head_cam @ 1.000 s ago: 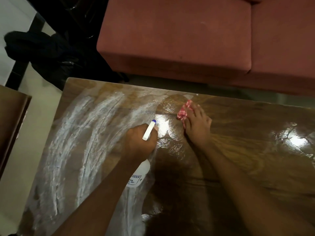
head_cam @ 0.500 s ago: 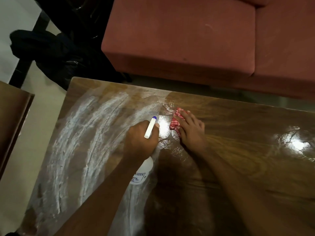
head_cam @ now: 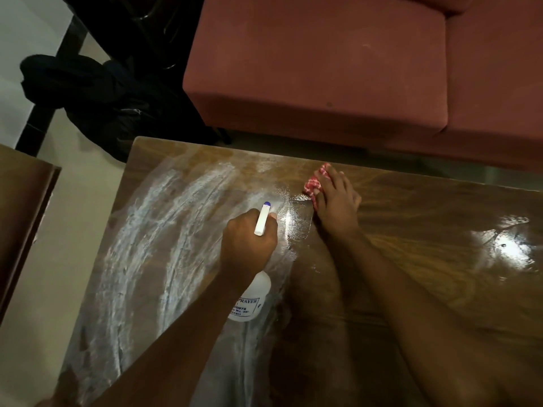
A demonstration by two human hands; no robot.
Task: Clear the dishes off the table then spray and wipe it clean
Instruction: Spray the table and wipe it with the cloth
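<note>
Nearest to us, our two bare forearms reach out over the wooden table (head_cam: 440, 289), which carries no dishes; our left hand (head_cam: 248, 245) is wrapped tight around the neck of a white spray bottle (head_cam: 249, 301), whose labelled body hangs below the fist above the tabletop and whose blue-tipped nozzle (head_cam: 262, 218) points away from us; to the left of that hand, white streaks of cleaner (head_cam: 152, 230) curve across the wood; the right part of the table shines wet and glossy; farther out, near the far edge, our right hand (head_cam: 336, 201) presses flat, fingers together, on a red-and-white checked cloth (head_cam: 312, 183) lying on the surface; beyond the table stands a reddish sofa (head_cam: 323, 69); at far left a dark bundle of fabric (head_cam: 97, 95) lies on the pale floor.
</note>
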